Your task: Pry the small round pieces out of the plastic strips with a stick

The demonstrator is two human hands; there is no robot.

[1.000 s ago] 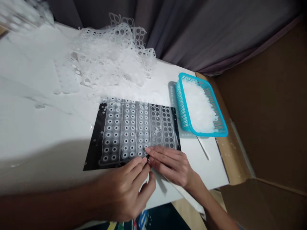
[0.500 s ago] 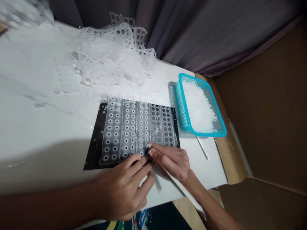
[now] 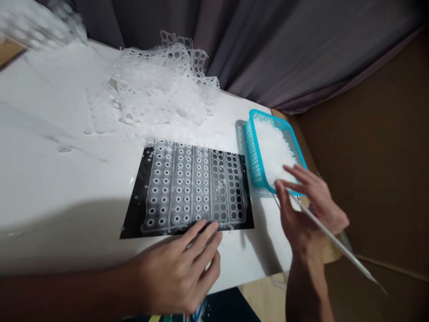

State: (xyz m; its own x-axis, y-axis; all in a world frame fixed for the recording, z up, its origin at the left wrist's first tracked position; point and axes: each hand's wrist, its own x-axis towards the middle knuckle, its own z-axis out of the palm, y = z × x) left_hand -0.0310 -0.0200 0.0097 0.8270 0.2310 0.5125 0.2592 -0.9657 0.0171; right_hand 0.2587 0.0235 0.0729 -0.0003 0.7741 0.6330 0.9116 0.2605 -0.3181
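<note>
A translucent sheet with rows of round holes (image 3: 182, 188) lies on a black mat (image 3: 132, 219); white rings fill its left and middle rows, while the right rows show dark holes. My left hand (image 3: 191, 264) rests with spread fingertips on the sheet's near edge, holding nothing. Over the near rim of a blue basket (image 3: 254, 154) is my right hand (image 3: 308, 201), with a thin white stick (image 3: 338, 243) between thumb and fingers. Small white pieces (image 3: 275, 147) fill much of the basket.
A heap of clear perforated sheets (image 3: 164, 85) lies at the back of the white table (image 3: 43, 170). More clear perforated material (image 3: 40, 27) is at the far left. A grey curtain (image 3: 268, 49) hangs behind, and brown cardboard (image 3: 375, 156) stands at the right.
My right hand has moved right, from the sheet's near edge to the basket, with the stick still in it. My left hand has stayed by the sheet, its fingers now straighter.
</note>
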